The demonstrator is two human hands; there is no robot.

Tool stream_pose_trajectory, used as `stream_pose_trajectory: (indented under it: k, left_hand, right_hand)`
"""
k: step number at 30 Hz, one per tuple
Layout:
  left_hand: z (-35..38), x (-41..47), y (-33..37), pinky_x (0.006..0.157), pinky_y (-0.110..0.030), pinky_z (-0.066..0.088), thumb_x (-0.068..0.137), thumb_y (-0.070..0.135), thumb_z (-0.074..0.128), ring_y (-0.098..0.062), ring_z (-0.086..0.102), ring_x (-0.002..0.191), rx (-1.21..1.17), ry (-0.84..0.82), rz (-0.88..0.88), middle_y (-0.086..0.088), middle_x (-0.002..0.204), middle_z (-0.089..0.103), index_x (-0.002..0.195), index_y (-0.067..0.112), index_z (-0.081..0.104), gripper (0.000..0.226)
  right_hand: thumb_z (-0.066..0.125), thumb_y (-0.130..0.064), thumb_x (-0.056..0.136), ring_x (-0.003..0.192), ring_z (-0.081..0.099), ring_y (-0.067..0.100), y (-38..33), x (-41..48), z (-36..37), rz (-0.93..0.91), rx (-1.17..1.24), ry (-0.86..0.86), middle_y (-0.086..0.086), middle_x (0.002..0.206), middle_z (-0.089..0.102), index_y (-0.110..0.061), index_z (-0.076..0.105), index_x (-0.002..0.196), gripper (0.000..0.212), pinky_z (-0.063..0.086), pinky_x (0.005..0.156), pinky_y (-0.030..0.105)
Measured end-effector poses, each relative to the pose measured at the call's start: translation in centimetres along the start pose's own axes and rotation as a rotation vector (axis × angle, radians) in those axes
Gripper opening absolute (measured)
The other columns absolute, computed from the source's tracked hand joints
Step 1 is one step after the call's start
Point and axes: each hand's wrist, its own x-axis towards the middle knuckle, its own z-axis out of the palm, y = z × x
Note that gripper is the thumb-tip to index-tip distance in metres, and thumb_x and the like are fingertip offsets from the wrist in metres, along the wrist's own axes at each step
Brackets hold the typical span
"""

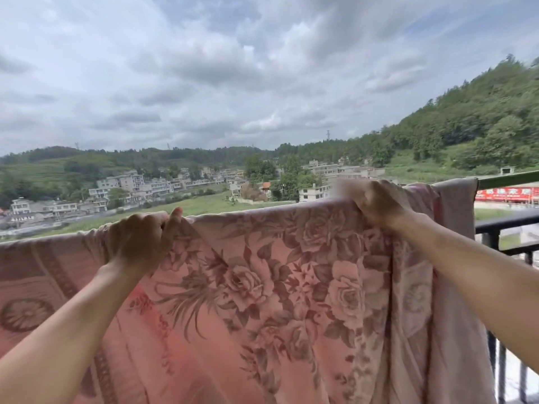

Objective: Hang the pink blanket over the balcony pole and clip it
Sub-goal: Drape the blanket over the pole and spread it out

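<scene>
The pink blanket (277,287) hangs over the balcony pole (509,182), and its top fold runs between the 2 hands. The left hand (140,240) grips this fold with curled fingers. The right hand (376,202), blurred, also clutches the fold, near the blanket's right end.

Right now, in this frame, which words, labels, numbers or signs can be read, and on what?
The red banner, far right: white Chinese characters, too blurred to quote.
The pink blanket: darker marks left of the flowers, possibly lettering, unreadable.
No other text seen.
</scene>
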Motion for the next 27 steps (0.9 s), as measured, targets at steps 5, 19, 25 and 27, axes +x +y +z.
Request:
stream_pose_trajectory:
  k: [5, 19, 25, 27]
  left_hand:
    - [0.1, -0.1, 0.5, 0.054, -0.030, 0.035, 0.091, 0.062, 0.018, -0.031, 0.062, 0.061, 0.026, 0.005, 0.014, -0.005, 0.063, 0.065, 0.067, 0.023, 0.063, 0.064]
    - [-2.8, -3.7, -4.0, 0.085, -0.042, 0.037, 0.091, 0.049, 0.029, -0.030, 0.050, 0.104, -0.078, 0.011, -0.091, -0.010, 0.114, 0.058, 0.110, 0.013, 0.062, 0.052]
    - [-6.6, -9.0, -16.2, 0.097, -0.051, 0.036, 0.089, 0.037, 0.051, -0.037, 0.045, 0.117, 0.146, -0.023, -0.375, -0.016, 0.129, 0.049, 0.125, 0.010, 0.055, 0.045]
    - [-7.4, -10.3, -19.3, 0.101, -0.052, 0.032, 0.087, 0.036, 0.060, -0.037, 0.042, 0.121, 0.186, -0.027, -0.449, -0.017, 0.133, 0.047, 0.127, 0.010, 0.054, 0.048]
  right_hand:
    - [0.021, -0.067, 0.093, 0.095, 0.062, 0.036, 2.7, 0.4, -3.3, 0.244, -0.203, -0.032, 0.020, 0.105, 0.068, -0.012, 0.069, 0.100, 0.073, 0.047, 0.080, 0.037]
    - [0.059, -0.051, 0.088, 0.077, 0.065, 0.016, -22.2, -1.8, 4.1, -0.487, 0.172, -0.201, -0.001, 0.103, 0.073, -0.026, 0.067, 0.114, 0.037, 0.051, 0.063, 0.028]
    - [0.067, -0.035, 0.086, 0.068, 0.066, 0.019, -23.9, 1.7, 4.8, -0.156, 0.272, -0.095, -0.001, 0.080, 0.074, -0.017, 0.075, 0.082, 0.020, 0.058, 0.061, 0.038]
    - [0.066, -0.029, 0.087, 0.075, 0.066, 0.016, -27.2, 1.4, 5.0, -0.225, 0.279, -0.078, -0.003, 0.095, 0.074, -0.022, 0.071, 0.094, 0.011, 0.058, 0.067, 0.035]
